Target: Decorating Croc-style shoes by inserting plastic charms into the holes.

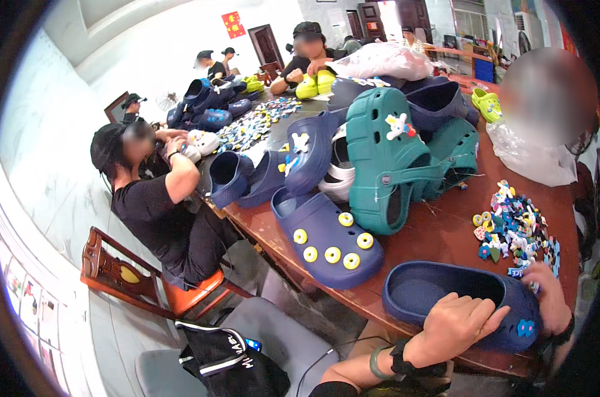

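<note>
Navy clog (472, 280) is lying at the near edge of the table (439, 228), opening upward, toe pointing right; a blue charm (526, 329) is showing on the toe. Your left hand (453, 324) is gripping its near side, fingers curled, covering part of the rim; fingertips are not showing clearly. Your right hand (550, 291) is reaching around the toe, partly hidden and blurred; whether it is pinching anything, you cannot tell. Beyond it, a charm heap (512, 225) is overlapping too tightly for separating pieces. Leftward, a teal clog (379, 149) is partly hiding a white clog (340, 173).
</note>
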The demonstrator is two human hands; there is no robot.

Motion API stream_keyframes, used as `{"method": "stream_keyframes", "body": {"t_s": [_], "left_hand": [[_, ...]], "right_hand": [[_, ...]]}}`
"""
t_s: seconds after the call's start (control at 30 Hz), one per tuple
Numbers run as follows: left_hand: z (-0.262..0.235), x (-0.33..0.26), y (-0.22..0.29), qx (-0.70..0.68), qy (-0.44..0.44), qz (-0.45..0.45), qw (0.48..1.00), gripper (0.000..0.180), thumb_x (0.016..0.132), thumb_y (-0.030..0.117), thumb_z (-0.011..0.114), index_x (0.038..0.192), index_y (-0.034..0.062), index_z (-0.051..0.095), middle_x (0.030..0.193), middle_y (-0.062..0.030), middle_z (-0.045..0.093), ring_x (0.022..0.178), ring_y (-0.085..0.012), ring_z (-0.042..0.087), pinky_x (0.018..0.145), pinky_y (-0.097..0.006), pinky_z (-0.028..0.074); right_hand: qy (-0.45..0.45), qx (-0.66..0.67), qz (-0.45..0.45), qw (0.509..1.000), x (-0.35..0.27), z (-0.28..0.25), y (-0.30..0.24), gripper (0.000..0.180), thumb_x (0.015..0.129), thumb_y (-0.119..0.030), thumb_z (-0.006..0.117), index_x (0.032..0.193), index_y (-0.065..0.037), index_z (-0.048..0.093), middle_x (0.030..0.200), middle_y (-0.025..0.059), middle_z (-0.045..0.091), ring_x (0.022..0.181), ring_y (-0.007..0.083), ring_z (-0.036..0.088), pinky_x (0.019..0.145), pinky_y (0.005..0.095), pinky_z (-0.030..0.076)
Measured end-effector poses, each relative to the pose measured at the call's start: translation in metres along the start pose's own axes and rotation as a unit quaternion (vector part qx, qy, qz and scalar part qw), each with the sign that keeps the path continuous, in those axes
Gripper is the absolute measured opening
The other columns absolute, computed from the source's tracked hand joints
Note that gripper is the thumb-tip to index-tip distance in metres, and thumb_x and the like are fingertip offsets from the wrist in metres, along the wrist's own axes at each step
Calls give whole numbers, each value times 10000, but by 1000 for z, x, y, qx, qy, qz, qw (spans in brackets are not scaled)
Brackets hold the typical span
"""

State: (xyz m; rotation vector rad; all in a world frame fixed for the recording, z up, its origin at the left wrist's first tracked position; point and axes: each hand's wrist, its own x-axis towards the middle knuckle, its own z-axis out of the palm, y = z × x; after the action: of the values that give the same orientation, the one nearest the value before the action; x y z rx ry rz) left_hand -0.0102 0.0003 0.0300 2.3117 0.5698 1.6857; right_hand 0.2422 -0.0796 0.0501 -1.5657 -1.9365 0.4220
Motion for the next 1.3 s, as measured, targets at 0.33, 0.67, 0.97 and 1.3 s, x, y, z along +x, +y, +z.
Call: {"method": "stream_keyframes", "body": {"t_s": [0.33,0.67,0.97,1.3], "left_hand": [[2,-4,2,-21,-5,-6,1000,309,818,216,713,658,120,468,526,-16,453,473,-170,482,477,-302,362],[0,-1,-2,-6,3,-12,1000,350,809,229,722,629,128,440,518,-10,408,460,-157,457,464,-297,336],[1,-1,-2,-9,8,-8,1000,353,792,232,731,623,128,439,542,-13,388,480,-153,444,476,-294,327],[2,-4,1,-6,11,-13,1000,339,775,215,742,632,127,448,542,-12,406,481,-160,461,470,-296,338]], "right_hand": [[-174,-78,-22,981,-20,-8,-45,823,863,-540,469,1385,82,333,1447,305,305,1356,434,298,1120,467,228],[-101,-116,70,986,-22,7,-71,559,988,-345,314,1343,77,405,1391,274,413,1321,400,373,1119,450,228],[208,193,163,945,-11,24,-18,349,1009,-325,362,1110,-12,478,902,72,546,835,144,527,805,280,421],[169,417,193,872,-12,35,12,387,912,-71,490,1291,-58,411,1057,59,492,887,113,501,803,236,423]]}}
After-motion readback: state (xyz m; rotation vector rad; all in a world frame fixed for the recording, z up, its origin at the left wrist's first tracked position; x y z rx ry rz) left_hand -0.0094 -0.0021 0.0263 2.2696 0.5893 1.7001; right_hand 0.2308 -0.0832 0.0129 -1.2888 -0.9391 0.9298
